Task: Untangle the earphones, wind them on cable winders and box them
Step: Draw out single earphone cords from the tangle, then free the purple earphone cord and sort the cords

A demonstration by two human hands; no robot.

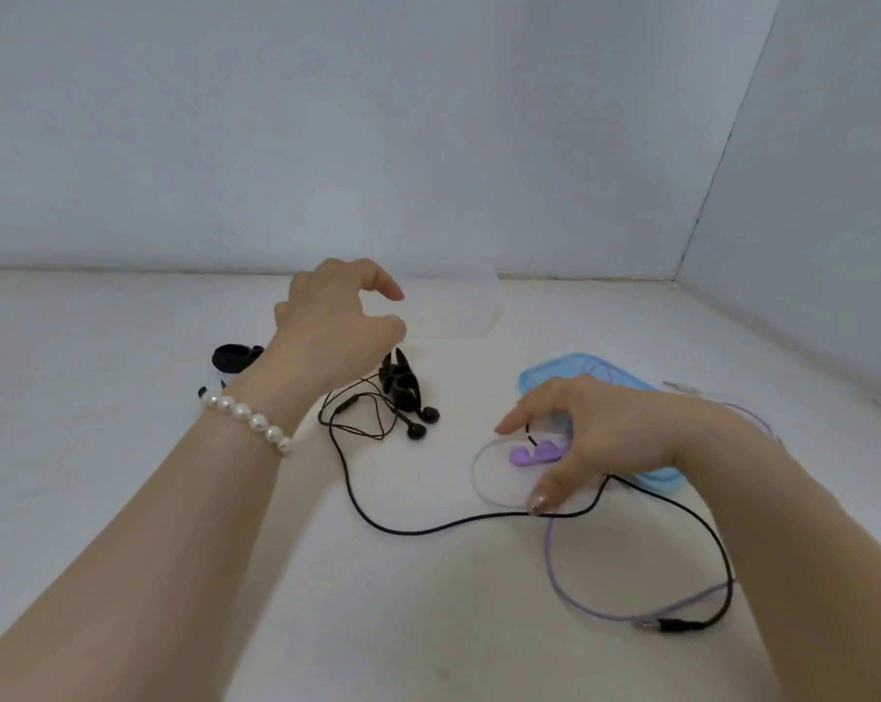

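**Two hands over tangled earphones**

Left hand [334, 321] raised above black earphones [420, 423], fingers loosely curled, holding nothing; pearl bracelet [248, 420] on wrist. Right hand [605, 438] low over purple earbuds [532, 454], thumb tip touching black cable [428, 530]. Purple cable [570, 590] crossing black one. Blue lid [580, 369] behind right hand, clear box [458, 309] at back, black winder [233, 358] far left on white table [124, 499].

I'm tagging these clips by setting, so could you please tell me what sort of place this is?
Most likely a staged recording booth rather than a home: plain white walls meet at a corner around a bare white tabletop, which holds only the task props, such as the black earphones and a clear box.
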